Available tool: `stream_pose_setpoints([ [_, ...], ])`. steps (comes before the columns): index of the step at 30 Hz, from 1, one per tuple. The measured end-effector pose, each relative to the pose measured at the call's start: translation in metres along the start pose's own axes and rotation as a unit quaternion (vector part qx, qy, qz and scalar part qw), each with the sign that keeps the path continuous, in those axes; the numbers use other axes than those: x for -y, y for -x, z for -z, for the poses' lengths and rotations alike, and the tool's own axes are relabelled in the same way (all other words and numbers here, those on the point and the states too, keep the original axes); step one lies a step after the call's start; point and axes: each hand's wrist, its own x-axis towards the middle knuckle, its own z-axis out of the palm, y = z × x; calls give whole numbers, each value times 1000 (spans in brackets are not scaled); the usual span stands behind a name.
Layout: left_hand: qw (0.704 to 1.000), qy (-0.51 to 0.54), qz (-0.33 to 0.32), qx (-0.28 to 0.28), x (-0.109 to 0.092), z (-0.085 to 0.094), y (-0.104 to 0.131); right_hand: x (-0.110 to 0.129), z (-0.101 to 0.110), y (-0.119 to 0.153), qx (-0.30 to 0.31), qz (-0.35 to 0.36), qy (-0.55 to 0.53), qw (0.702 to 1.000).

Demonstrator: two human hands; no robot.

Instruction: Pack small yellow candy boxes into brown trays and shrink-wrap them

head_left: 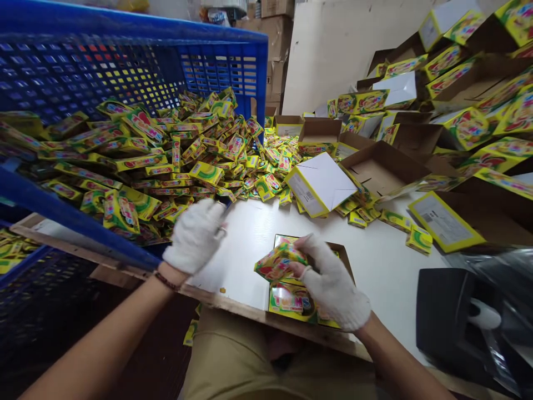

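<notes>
My right hand, in a white glove with bare fingertips, grips a small yellow-green packet over an open carton. Inside that carton, at the table's front edge, lie more packets with colourful lettering. My left hand, gloved too and slightly blurred, is above the table beside the heap of small packets at the crate's opening. Its fingers are bent together, and whatever may be between them is too small or blurred to tell.
A large blue crate full of packets stands at the left. Empty cartons and a white-bottomed carton are piled at the back right. A black object with a tape-like roll and clear plastic sits at the right.
</notes>
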Motion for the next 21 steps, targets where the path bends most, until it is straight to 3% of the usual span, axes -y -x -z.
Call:
stream_pose_setpoints([
  [2, 986, -136, 79, 63, 28, 4, -9, -5, 11, 9, -19, -114, -91, 989],
  [5, 968, -180, 121, 124, 56, 3, -15, -12, 29, 23, 23, -225, -117, 967],
  [7, 966, -176, 134, 131, 63, 0, -18, -16, 39, 30, 50, -229, -22, 972],
  [9, 970, -169, 134, 114, 61, 0, -21, -18, 47, 34, 52, -178, 103, 977],
  [12, 983, -151, 95, 50, 38, 9, -20, -17, 49, 29, 76, -29, 228, 970],
  [15, 990, -141, 10, 30, -2, 10, -12, -14, 43, 16, 169, 83, 293, 937],
  [17, 989, -111, -74, 68, -28, -5, -1, -11, 42, 8, 217, 102, 335, 911],
  [19, 984, -37, -138, 108, -44, -27, 13, -7, 52, 6, 225, 105, 363, 898],
  [21, 982, 79, -134, 106, -51, -49, 28, -2, 72, 10, 207, 102, 380, 896],
])
